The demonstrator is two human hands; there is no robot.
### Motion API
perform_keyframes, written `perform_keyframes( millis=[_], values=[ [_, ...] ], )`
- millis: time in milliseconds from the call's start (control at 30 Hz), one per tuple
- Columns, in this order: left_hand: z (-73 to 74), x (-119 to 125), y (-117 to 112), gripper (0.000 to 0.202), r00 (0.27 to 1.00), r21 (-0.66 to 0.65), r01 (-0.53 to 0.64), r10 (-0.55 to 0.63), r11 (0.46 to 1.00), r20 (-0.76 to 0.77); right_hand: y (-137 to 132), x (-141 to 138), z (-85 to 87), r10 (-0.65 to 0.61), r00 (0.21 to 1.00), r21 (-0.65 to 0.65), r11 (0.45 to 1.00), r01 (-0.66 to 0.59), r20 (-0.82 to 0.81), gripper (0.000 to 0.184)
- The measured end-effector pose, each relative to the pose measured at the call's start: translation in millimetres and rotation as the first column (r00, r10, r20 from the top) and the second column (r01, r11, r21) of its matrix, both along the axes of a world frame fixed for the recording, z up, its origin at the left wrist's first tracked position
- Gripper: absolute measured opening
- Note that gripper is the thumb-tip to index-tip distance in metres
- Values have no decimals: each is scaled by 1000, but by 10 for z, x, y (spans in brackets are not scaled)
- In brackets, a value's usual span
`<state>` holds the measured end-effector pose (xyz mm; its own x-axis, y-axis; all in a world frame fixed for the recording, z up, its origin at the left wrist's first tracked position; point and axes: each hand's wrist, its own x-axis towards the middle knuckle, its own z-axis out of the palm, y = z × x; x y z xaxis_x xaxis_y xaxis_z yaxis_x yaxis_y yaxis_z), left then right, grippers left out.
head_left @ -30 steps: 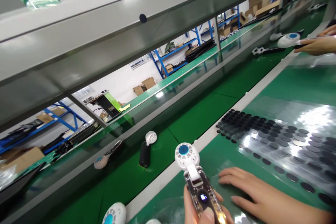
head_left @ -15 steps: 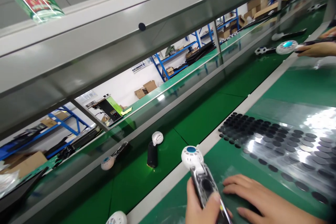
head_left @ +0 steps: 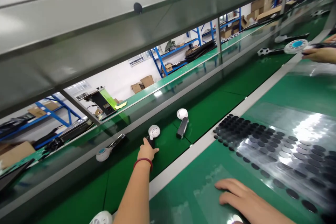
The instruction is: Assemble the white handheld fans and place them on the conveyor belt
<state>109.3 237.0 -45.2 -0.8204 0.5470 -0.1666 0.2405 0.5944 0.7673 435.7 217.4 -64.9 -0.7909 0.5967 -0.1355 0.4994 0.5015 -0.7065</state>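
Note:
My left hand [head_left: 147, 151] reaches over the green conveyor belt, its thumb spread out. It lies over the black handle of a handheld fan with a white round head [head_left: 154, 131], hiding the handle's lower part. Whether the fingers touch the handle is unclear. Just to the right, another white-headed handheld fan [head_left: 182, 123] lies on the belt. My right hand [head_left: 236, 196] hovers or rests over the green work surface [head_left: 189, 185], fingers apart, holding nothing. Beside it, a clear sheet carries rows of black discs [head_left: 262, 140].
Another handheld fan [head_left: 110, 148] lies by the belt's far wall, and a white fan head [head_left: 102, 217] shows at the bottom edge. At right, a co-worker's hand [head_left: 321, 54] holds a fan with a blue centre [head_left: 296, 45]. A metal beam [head_left: 105, 24] crosses above the belt.
My left hand has let go of the fan it held, which now lies on the belt. The hand has moved left and forward onto the black-handled fan. My right hand stays near the same spot.

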Motion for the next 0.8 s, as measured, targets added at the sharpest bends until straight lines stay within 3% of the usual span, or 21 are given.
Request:
perform_keyframes(
  millis=[67,167,267,333,400,467,567,633,700,800],
  values=[
    [10,-51,-42,44,996,50,-10,6,999,85,18,23,7,-12,999,3,1000,12,47,33],
    [120,117,-91,29,959,249,-63,-11,966,284,38,64,22,44,995,34,998,-47,92,30],
    [312,442,-202,22,871,498,-202,-78,843,485,41,81,46,109,988,70,991,-117,111,30],
    [455,677,-333,20,807,594,-286,-145,752,573,36,80,32,134,982,82,986,-146,131,31],
    [569,916,-498,11,751,639,-307,-233,706,618,31,81,-29,141,980,97,983,-155,139,31],
    [624,1157,-669,14,666,654,-301,-337,694,665,31,88,-127,117,987,121,984,-131,112,29],
    [593,1487,-876,24,453,614,-395,-437,684,777,45,105,-269,75,996,132,988,-81,46,26],
    [516,1650,-956,28,325,530,-479,-420,700,847,55,113,-315,73,997,103,992,-77,40,24],
    [407,1754,-985,43,278,470,-489,-380,735,882,55,115,-313,77,996,78,994,-80,38,23],
    [194,1817,-966,56,313,536,-387,-439,750,842,39,101,-242,46,999,70,996,-47,15,18]
  ],
)
